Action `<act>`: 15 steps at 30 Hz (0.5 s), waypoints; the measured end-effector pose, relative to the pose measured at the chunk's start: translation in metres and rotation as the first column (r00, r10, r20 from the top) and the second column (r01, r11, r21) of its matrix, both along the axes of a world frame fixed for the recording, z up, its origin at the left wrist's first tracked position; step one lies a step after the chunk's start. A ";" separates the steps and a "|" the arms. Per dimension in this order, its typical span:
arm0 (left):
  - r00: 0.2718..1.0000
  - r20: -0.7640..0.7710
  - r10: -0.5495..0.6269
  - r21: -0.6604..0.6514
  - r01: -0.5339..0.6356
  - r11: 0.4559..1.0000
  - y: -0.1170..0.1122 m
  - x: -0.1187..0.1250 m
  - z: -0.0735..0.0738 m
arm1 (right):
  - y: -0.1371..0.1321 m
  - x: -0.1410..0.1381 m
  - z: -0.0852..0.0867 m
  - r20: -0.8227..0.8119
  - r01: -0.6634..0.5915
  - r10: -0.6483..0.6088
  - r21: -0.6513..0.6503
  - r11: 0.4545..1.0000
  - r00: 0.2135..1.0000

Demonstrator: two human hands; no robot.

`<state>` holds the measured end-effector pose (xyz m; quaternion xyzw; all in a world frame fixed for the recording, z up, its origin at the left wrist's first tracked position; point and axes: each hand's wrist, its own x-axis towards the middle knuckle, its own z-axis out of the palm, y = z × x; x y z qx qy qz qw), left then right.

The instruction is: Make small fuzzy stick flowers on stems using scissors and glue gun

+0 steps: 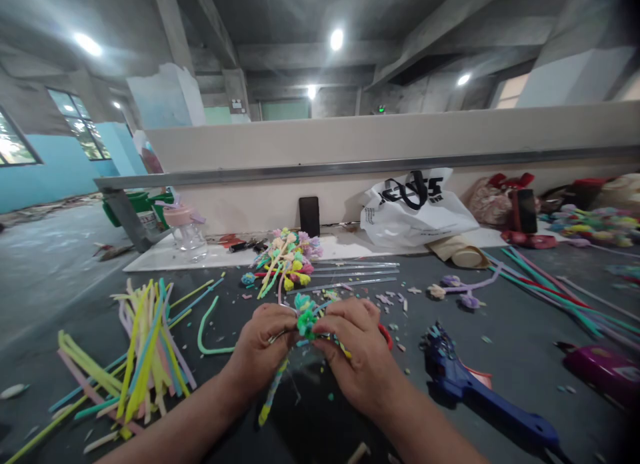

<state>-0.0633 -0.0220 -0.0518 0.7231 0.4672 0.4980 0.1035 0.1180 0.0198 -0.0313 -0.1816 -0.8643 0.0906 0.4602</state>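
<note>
Fingers pinched narrow on green fuzzy flower, both hands

Flower is up front, mid-bench, between the two hands. Left hand has its left side, right hand its right; thumbs and fingertips in close. Yellow-and-blue stem slants down below left hand; can't tell if it joins the flower. Red curved piece pokes out behind right hand, mostly hidden. Mixed flower bunch just beyond the hands. Loose pastel strips piled left, blue tool lying right. Scraps scattered over dark tabletop. Black phone upright behind the bunch.
</note>
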 end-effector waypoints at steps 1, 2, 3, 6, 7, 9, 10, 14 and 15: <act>0.999 -0.040 0.012 0.024 -0.011 1.000 0.000 0.001 0.000 | 0.000 -0.001 0.000 0.004 0.007 -0.007 -0.004 1.000 1.000; 0.997 -0.076 0.029 0.040 -0.026 0.999 -0.001 0.001 0.000 | 0.000 -0.002 0.000 0.008 0.012 -0.012 -0.006 1.000 1.000; 0.993 -0.108 0.049 0.053 -0.044 0.998 -0.002 0.002 0.000 | 0.000 -0.002 0.001 0.014 0.016 -0.016 -0.008 1.000 1.000; 0.974 -0.199 0.113 0.091 -0.096 0.991 -0.005 0.005 0.004 | 0.000 -0.004 0.001 0.026 0.031 -0.031 -0.012 0.999 0.999; 0.966 -0.223 0.132 0.111 -0.110 0.988 -0.007 0.006 0.005 | 0.000 -0.005 0.000 0.021 0.035 -0.035 -0.012 0.999 0.999; 0.952 -0.257 0.168 0.151 -0.133 0.980 -0.009 0.007 0.007 | 0.000 -0.006 -0.001 0.004 0.038 -0.038 -0.015 0.999 0.999; 0.946 -0.265 0.186 0.168 -0.145 0.975 -0.010 0.008 0.008 | 0.000 -0.007 -0.002 -0.007 0.040 -0.040 -0.022 0.999 0.999; 0.932 -0.275 0.237 0.219 -0.180 0.959 -0.014 0.011 0.009 | 0.001 -0.009 -0.006 -0.038 0.053 -0.057 -0.075 0.996 0.998; 0.929 -0.278 0.246 0.226 -0.185 0.956 -0.014 0.011 0.009 | 0.001 -0.009 -0.007 -0.039 0.054 -0.058 -0.089 0.995 0.998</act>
